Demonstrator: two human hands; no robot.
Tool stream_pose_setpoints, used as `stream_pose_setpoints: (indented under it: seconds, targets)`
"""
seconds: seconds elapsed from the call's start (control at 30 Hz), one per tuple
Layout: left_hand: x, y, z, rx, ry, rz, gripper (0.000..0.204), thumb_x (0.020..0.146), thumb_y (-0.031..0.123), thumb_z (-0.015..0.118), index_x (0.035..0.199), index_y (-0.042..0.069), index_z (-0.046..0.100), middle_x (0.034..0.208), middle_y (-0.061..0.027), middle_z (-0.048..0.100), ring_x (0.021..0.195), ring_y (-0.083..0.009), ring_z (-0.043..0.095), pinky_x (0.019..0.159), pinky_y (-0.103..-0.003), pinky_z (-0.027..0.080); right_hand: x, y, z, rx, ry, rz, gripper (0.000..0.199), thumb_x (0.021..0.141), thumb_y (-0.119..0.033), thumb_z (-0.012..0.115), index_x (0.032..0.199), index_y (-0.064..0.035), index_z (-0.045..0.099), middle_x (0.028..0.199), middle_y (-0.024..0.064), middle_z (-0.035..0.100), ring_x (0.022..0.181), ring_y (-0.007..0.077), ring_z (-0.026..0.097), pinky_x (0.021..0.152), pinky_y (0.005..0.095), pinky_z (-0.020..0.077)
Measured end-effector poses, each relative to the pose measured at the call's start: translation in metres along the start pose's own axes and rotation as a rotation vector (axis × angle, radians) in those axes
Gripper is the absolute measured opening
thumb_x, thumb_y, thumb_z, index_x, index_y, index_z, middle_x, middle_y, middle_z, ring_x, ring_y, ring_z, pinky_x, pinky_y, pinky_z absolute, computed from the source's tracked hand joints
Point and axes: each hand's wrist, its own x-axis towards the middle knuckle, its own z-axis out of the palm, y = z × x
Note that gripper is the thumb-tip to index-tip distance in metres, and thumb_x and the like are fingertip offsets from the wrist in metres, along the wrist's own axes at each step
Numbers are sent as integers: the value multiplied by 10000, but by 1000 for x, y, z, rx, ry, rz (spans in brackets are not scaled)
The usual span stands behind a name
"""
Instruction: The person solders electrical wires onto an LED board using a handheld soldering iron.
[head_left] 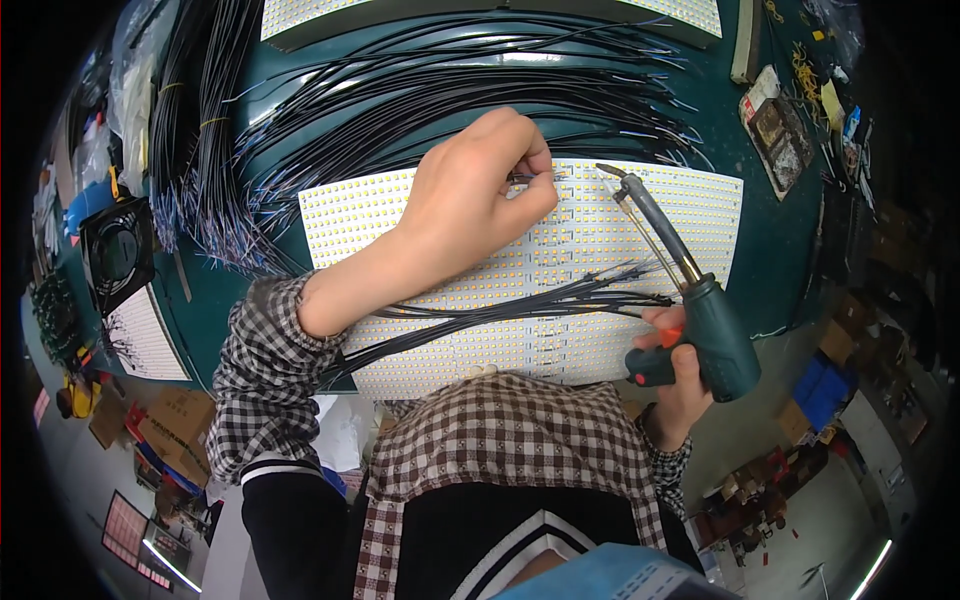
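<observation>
A white LED panel dotted with rows of small yellow LEDs lies before me. Over its upper middle, my left hand is closed in a pinch on a thin wire, whose end points right along the panel's upper edge; most of it is hidden by the fingers. My right hand grips a green soldering gun by its handle, index finger at the red trigger. The gun's bent dark tip is right of my left fingertips, by the panel's upper edge. Several short black cables lie across the panel's lower half.
Long black wires with stripped ends spread behind the panel on the green table. A thick wire bundle and a black fan are at left. A stained solder tray lies at right, and another panel at the far edge.
</observation>
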Motion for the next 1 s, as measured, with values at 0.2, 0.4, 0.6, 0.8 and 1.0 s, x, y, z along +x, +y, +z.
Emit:
stream_pose_setpoints:
  seconds: [0.2, 0.4, 0.6, 0.8, 1.0]
  targets:
    - [-1, -3, 2, 53, 15, 11, 99, 732, 83, 640, 773, 35, 562, 768, -97, 575, 693, -269, 605, 591, -363, 485, 1, -1, 3, 115, -43, -25, 399, 852, -191, 665, 1120, 80, 547, 964, 160, 609, 894, 258, 621, 697, 350, 573]
    - [-1, -4, 3, 62, -2, -2, 103, 743, 97, 638, 787, 43, 561, 788, -101, 580, 707, -289, 604, 602, -386, 483, -2, -3, 2, -32, -67, 49, 461, 876, -321, 625, 1076, 80, 518, 914, 152, 574, 779, 217, 605, 680, 318, 530]
    - [0, -6, 4, 113, -9, 28, 112, 743, 102, 639, 794, 43, 559, 789, -103, 580, 710, -301, 597, 606, -397, 479, -3, 3, -1, 95, -82, -5, 243, 837, -29, 634, 1042, 83, 566, 931, 158, 607, 848, 233, 620, 738, 349, 565]
    - [-1, -5, 4, 124, -6, 36, 112, 740, 100, 639, 789, 41, 557, 779, -105, 574, 698, -299, 591, 593, -397, 472, -1, 2, 2, 85, -95, -18, 182, 814, 33, 618, 988, 73, 581, 874, 141, 611, 801, 222, 618, 720, 332, 541]
    - [-1, -6, 4, 132, -3, 49, 118, 736, 100, 644, 787, 41, 554, 768, -104, 566, 692, -297, 584, 587, -398, 467, -1, 2, 5, 41, -78, -16, 142, 800, 51, 625, 941, 52, 602, 833, 120, 629, 751, 174, 606, 649, 275, 499]
